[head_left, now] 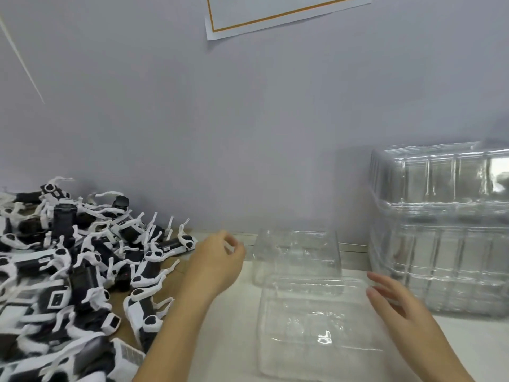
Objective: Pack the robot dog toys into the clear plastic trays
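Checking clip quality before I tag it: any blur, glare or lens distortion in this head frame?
Head view: soft throughout; the left hand and right hand are motion-blurred. Glare spots on the open clear tray and the tray stack hide their edges. Wide-angle bending tilts the wall paper. The robot dog toys stay recognisable.

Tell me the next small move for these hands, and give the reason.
Probably the left hand should reach left and pick one robot dog toy off the pile's near edge. The open clear tray in front holds nothing, both hands are empty, and the right hand already rests by the tray's edge.
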Demonstrator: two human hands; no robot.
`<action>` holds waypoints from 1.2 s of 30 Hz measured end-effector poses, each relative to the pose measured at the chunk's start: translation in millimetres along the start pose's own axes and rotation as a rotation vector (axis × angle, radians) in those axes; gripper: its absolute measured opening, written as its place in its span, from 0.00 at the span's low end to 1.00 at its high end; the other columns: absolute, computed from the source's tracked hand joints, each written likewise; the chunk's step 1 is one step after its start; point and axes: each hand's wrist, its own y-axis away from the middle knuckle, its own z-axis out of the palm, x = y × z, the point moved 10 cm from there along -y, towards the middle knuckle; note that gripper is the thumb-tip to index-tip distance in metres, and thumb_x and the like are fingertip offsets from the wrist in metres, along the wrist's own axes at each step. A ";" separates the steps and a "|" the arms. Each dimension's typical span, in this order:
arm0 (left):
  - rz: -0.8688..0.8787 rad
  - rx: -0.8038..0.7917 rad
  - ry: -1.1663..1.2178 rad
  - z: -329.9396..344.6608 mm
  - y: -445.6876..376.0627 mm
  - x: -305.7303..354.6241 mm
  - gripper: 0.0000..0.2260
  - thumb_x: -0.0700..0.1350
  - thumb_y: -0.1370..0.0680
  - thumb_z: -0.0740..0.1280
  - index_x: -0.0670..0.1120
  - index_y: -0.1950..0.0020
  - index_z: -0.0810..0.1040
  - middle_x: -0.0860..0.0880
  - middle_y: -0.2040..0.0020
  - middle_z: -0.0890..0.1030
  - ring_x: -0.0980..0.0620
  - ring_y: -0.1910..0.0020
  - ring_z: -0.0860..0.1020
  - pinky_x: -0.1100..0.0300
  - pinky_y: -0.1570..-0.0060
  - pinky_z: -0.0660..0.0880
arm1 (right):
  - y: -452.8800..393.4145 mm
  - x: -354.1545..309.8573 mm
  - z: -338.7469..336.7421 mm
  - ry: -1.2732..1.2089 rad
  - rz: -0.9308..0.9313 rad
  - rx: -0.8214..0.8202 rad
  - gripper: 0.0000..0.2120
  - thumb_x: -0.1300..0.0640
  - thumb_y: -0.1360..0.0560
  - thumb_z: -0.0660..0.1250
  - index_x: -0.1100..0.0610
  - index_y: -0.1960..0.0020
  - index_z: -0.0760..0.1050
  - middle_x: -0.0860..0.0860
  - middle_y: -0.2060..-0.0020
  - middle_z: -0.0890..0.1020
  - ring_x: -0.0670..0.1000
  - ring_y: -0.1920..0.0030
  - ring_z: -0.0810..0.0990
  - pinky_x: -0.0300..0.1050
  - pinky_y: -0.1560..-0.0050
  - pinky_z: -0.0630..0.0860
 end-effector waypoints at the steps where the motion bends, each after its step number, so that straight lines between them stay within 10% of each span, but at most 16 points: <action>1: 0.010 -0.010 -0.102 -2.1 -16.8 -0.6 0.08 0.53 0.22 0.63 0.51 0.48 0.76 0.52 0.52 0.80 0.51 0.52 0.79 0.57 0.54 0.76 | -0.5 1.6 0.8 -0.017 0.008 0.002 0.11 0.55 0.22 0.67 0.44 0.41 0.77 0.45 0.47 0.80 0.39 0.49 0.77 0.48 0.43 0.70; 8: -0.075 -0.255 -1.017 21.9 -114.6 -69.5 0.24 0.47 0.20 0.61 0.50 0.24 0.60 0.44 0.24 0.61 0.33 0.25 0.56 0.42 0.30 0.63 | -4.9 13.0 2.2 -0.105 0.067 0.023 0.09 0.54 0.20 0.64 0.42 0.45 0.80 0.50 0.45 0.82 0.50 0.44 0.77 0.51 0.42 0.69; 22: 0.266 -0.196 -1.149 18.7 -143.9 -60.5 0.13 0.26 0.25 0.61 0.38 0.46 0.76 0.41 0.45 0.76 0.43 0.46 0.79 0.54 0.49 0.76 | -11.3 22.7 3.2 -0.168 0.086 0.045 0.09 0.52 0.19 0.63 0.41 0.46 0.80 0.47 0.44 0.80 0.45 0.45 0.76 0.51 0.37 0.69; 32: 0.200 0.167 -0.070 -63.5 -105.1 23.4 0.05 0.38 0.21 0.69 0.42 0.56 0.83 0.43 0.61 0.82 0.45 0.65 0.83 0.52 0.56 0.80 | -11.1 17.5 1.6 -0.183 0.054 0.027 0.09 0.53 0.20 0.64 0.42 0.46 0.80 0.43 0.46 0.81 0.40 0.46 0.77 0.54 0.36 0.72; 36: 0.119 0.333 0.346 -83.7 -54.5 47.7 0.09 0.39 0.21 0.69 0.48 0.60 0.81 0.43 0.61 0.81 0.52 0.70 0.84 0.70 0.71 0.73 | -11.4 5.4 -2.0 -0.151 -0.013 0.031 0.08 0.55 0.20 0.65 0.45 0.46 0.81 0.40 0.47 0.82 0.38 0.47 0.77 0.44 0.44 0.73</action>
